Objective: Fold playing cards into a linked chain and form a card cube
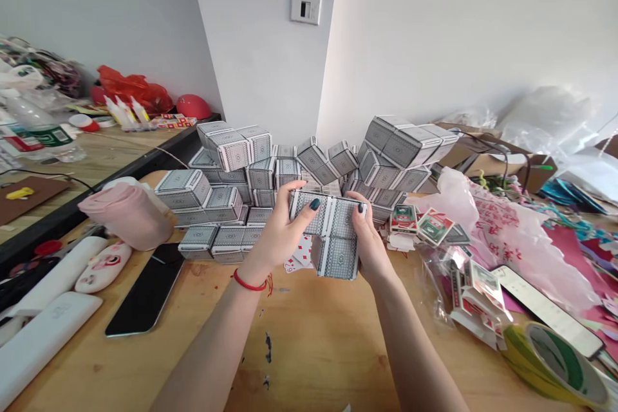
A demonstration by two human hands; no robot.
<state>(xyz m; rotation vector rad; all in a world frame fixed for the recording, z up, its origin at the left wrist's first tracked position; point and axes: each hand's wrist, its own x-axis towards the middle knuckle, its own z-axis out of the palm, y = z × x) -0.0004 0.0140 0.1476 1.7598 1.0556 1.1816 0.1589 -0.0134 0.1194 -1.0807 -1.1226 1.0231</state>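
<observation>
Between my two hands is a block of joined playing-card cubes [342,224], grey-patterned card backs facing me. My left hand [288,222] grips its left side, thumb on the front face. On the right side, my right hand [365,238] presses with its thumb near the top corner. Under the block, a few loose playing cards [302,252] lie face up, partly hidden. Behind my hands, many similar card cubes are stacked: a left pile [224,203], a right pile [393,151] and a few tilted ones [316,158] in the middle.
Left on the wooden table are a black phone [145,290], a computer mouse [103,267] and a pink cloth roll [126,214]. To the right lie opened card boxes [477,296], a plastic bag [512,238], a lit phone [548,309] and a tape roll [555,364].
</observation>
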